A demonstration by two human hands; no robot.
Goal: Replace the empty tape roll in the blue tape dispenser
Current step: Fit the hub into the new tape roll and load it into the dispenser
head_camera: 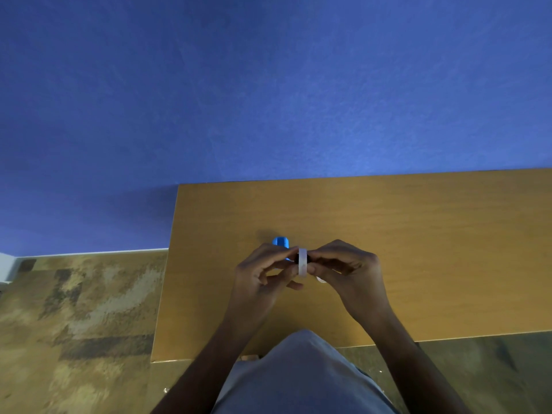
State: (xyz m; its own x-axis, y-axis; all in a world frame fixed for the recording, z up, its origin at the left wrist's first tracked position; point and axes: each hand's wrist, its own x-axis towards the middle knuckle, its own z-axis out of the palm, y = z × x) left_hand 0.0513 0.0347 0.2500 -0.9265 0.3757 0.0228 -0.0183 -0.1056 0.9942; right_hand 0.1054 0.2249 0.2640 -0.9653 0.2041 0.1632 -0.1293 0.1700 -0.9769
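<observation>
Both bare forearms reach forward and converge. The left hand point(263, 273) and right hand point(348, 268) meet fingertip to fingertip, thumbs and curled fingers pinching inward, knuckles raised, wrists slightly bent.

Table point(418, 234) bare toward right and far edges — open passage, blue tape dispenser point(280, 242) blocking behind the left hand point(263, 273)

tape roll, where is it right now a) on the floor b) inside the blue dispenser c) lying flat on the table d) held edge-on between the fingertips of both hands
d: the white tape roll stands edge-on, pinched between the fingertips of the left hand and right hand, above the table, with the blue dispenser just behind the left fingers.
</observation>
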